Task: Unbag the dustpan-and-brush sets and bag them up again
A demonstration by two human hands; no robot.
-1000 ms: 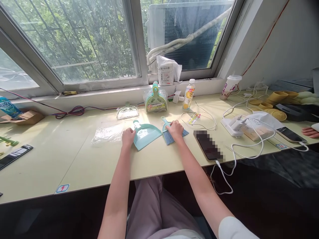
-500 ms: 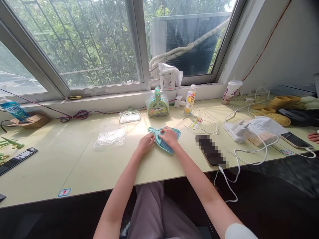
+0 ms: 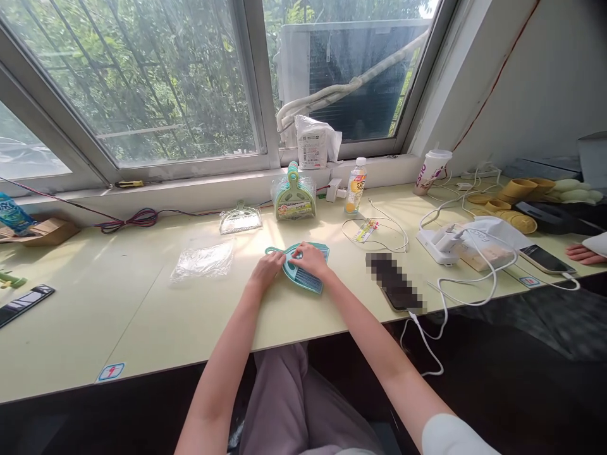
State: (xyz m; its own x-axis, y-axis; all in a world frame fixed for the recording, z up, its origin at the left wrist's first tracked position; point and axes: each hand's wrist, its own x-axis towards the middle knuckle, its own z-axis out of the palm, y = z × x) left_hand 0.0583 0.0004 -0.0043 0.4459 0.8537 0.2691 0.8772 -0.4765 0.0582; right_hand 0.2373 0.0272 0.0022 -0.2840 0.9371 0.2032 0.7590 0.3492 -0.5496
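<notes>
A small teal dustpan [image 3: 306,281] with blue stripes, which may be brush bristles or ridges, lies on the table in front of me. Its looped handle points left. My left hand [image 3: 266,268] is closed around the handle end, fingers bent over it. My right hand [image 3: 310,260] rests over the middle of the pan, thumb and fingertips pinched together there. Whether they grip a nested brush or the pan itself is partly hidden. Left of my hands lies a crumpled clear plastic bag [image 3: 203,260].
Behind are a wrapped stack of green dustpans [image 3: 296,201], a single clear-wrapped dustpan [image 3: 240,219] and a drink bottle [image 3: 355,186]. To the right lie a phone [image 3: 393,284], a power strip [image 3: 439,245] and cables. Another person's hand [image 3: 585,254] rests at the far right.
The view has shifted slightly right. The dustpan has turned a little and moved left, with my left hand now further over its handle. More of the other person's hand shows.
</notes>
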